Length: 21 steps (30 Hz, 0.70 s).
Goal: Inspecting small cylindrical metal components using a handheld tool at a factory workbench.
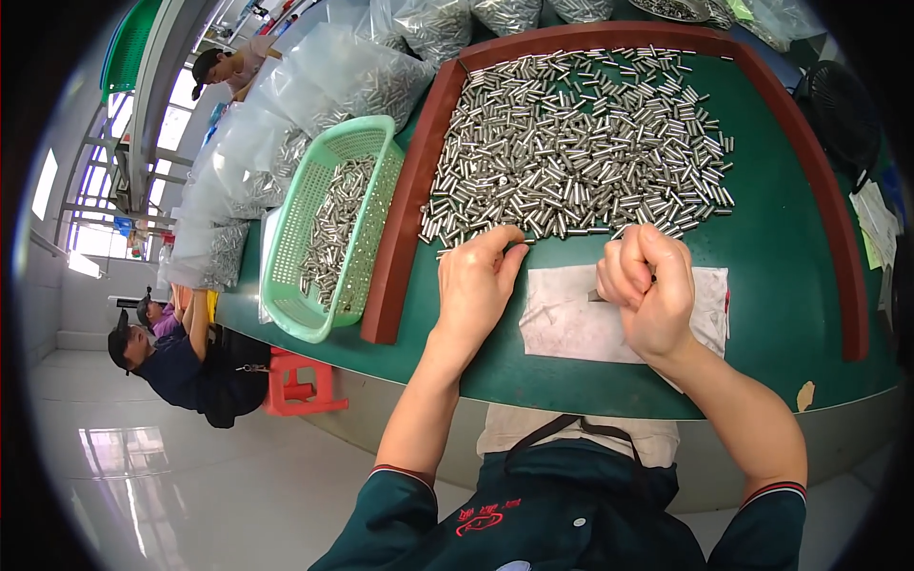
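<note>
Many short, shiny metal pins [581,143] lie in a loose heap on the green tabletop. At the heap's near edge is my left hand [478,284], its fingers curled and its thumb close to the index finger. Pins lie right by those fingertips, but what they pinch, if anything, is hidden. My right hand [651,290] is closed in a fist above a stained white cloth [571,328]. From the fist's left side pokes the grey end of a metal pin [596,296]; the fingers cover the rest of it.
A reddish-brown raised border [405,238] frames the heap on three sides. Left of it stands a green perforated basket [381,205] with more pins. Clear plastic bags of pins [333,81] line the far left. A black fan [838,114] is at right. Other people sit at left.
</note>
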Motion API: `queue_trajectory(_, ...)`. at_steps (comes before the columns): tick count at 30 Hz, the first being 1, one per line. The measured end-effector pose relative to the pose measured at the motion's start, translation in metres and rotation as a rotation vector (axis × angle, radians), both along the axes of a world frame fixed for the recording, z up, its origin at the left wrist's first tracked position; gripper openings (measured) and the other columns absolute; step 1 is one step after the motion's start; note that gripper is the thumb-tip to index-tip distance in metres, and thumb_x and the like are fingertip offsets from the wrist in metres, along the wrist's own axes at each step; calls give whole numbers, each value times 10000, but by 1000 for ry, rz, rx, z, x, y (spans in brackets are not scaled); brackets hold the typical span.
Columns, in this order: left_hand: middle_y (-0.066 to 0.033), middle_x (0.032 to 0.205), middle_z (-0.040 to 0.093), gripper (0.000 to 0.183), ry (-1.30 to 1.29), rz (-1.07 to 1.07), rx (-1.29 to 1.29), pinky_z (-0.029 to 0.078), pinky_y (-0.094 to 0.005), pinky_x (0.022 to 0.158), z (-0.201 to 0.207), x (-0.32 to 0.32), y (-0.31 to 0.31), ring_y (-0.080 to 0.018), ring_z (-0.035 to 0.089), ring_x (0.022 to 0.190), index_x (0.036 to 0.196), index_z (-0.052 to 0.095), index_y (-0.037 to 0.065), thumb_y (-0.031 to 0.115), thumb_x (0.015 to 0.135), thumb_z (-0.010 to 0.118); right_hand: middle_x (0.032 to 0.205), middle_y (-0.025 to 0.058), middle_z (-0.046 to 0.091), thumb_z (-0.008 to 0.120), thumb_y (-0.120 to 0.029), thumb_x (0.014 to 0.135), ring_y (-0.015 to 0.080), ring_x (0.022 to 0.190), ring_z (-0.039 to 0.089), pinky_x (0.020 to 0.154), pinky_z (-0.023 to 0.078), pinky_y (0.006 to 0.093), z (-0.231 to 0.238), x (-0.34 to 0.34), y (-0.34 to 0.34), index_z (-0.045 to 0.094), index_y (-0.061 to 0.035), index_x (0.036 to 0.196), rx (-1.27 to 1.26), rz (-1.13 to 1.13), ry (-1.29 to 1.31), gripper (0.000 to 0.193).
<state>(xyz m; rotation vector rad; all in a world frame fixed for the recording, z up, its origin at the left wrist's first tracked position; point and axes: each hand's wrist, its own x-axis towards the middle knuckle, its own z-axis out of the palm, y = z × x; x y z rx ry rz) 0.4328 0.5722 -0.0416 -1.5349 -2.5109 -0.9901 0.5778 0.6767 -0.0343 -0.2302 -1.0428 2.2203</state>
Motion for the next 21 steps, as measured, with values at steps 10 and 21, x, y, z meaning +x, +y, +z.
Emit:
queue_trajectory(10, -1, 529, 491, 67, -354, -323, -108, 321, -199, 419, 9, 27, 0, -40, 383, 459, 757, 611, 2, 33, 710, 648, 428, -11, 271, 324, -198, 862, 72, 406, 212, 405, 195, 229, -1, 3, 3, 276, -89, 502, -31, -9, 95, 380)
queue_trajectory(21, -88, 532, 517, 72, -338, -277, -147, 374, -267, 428, 7, 27, 1, -153, 457, 427, 733, 607, 8, 49, 691, 649, 442, -8, 269, 324, -193, 858, 69, 406, 209, 405, 187, 235, -4, -2, 4, 274, -87, 507, -43, -19, 111, 370)
